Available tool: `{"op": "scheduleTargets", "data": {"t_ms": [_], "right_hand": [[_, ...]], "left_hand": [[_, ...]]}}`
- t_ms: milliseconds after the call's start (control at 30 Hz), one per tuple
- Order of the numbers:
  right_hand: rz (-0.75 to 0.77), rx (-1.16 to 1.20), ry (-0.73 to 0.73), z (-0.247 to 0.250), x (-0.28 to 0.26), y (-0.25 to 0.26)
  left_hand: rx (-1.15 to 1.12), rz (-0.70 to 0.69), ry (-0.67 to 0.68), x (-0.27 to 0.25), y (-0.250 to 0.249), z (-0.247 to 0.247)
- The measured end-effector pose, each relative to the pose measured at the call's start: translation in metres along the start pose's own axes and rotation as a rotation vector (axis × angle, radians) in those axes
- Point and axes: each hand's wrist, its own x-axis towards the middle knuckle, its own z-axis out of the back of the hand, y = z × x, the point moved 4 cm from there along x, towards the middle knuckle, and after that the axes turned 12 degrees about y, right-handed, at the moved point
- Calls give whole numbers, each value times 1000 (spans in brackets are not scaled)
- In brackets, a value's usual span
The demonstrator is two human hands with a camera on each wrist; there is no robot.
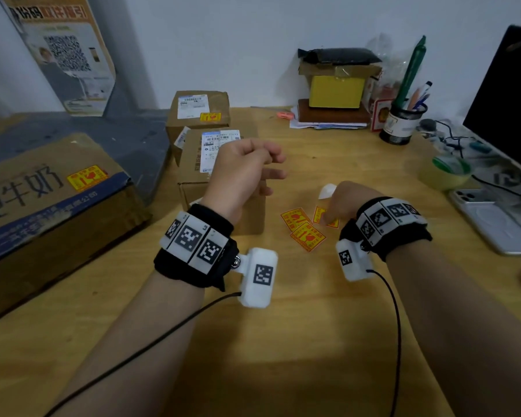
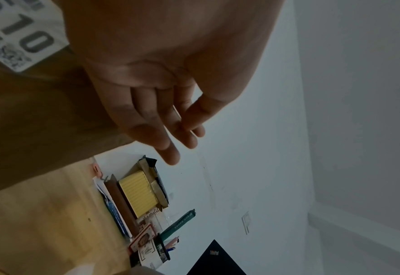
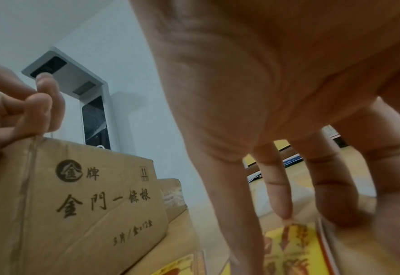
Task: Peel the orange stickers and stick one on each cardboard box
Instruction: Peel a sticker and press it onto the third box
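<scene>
**Three loose stickers, one box without a sticker**

Three orange-and-yellow rectangular stickers lie on the pale wooden desk (image 1: 283, 341) near centre: one (image 1: 295, 218) at 12 o'clock of the cluster, one (image 1: 308, 237) at 6 o'clock touching it, and a third (image 1: 319, 213) at 3 o'clock — partly under the right hand (image 1: 348, 203). That hand reaches down with fingers spread and relaxed, a fingertip (image 3: 286, 214) pressing the third sticker; nothing is gripped. The left hand (image 1: 241, 173) hovers over the near small brown cardboard box (image 1: 193, 188), fingers loosely curled, thumb near the fingertips, holding nothing. This box shows only white shipping labels. At its 12 o'clock, the far small brown box (image 1: 197, 111) carries an orange sticker (image 1: 210, 117). At 9 o'clock, the large flat printed carton (image 1: 51, 206) carries one too (image 1: 86, 176). A crumpled white backing scrap (image 1: 328, 191) lies just beyond the right hand.
</scene>
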Motion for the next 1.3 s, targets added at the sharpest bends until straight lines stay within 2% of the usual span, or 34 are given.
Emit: {"op": "scheduleTargets", "data": {"t_ms": [333,700,800,967,1100,1300], "right_hand": [[17,-81,-15,0,2,9],[79,71,-6,3,-10,9],[181,227,-85,18,-21,18],[483,558,-232,46,-49,53],[683,712,-191,52,-65,79],[775,745,-141,47,-61,100]], "left_hand": [[-3,13,-25,3,-2,2],[38,9,-20,6,-5,3],[50,4,-12,9,-11,6],[152,-35,-58,24,-26,21],[279,-40,-88,35,-30,38],[356,-6,-37,43,-22,55]]}}
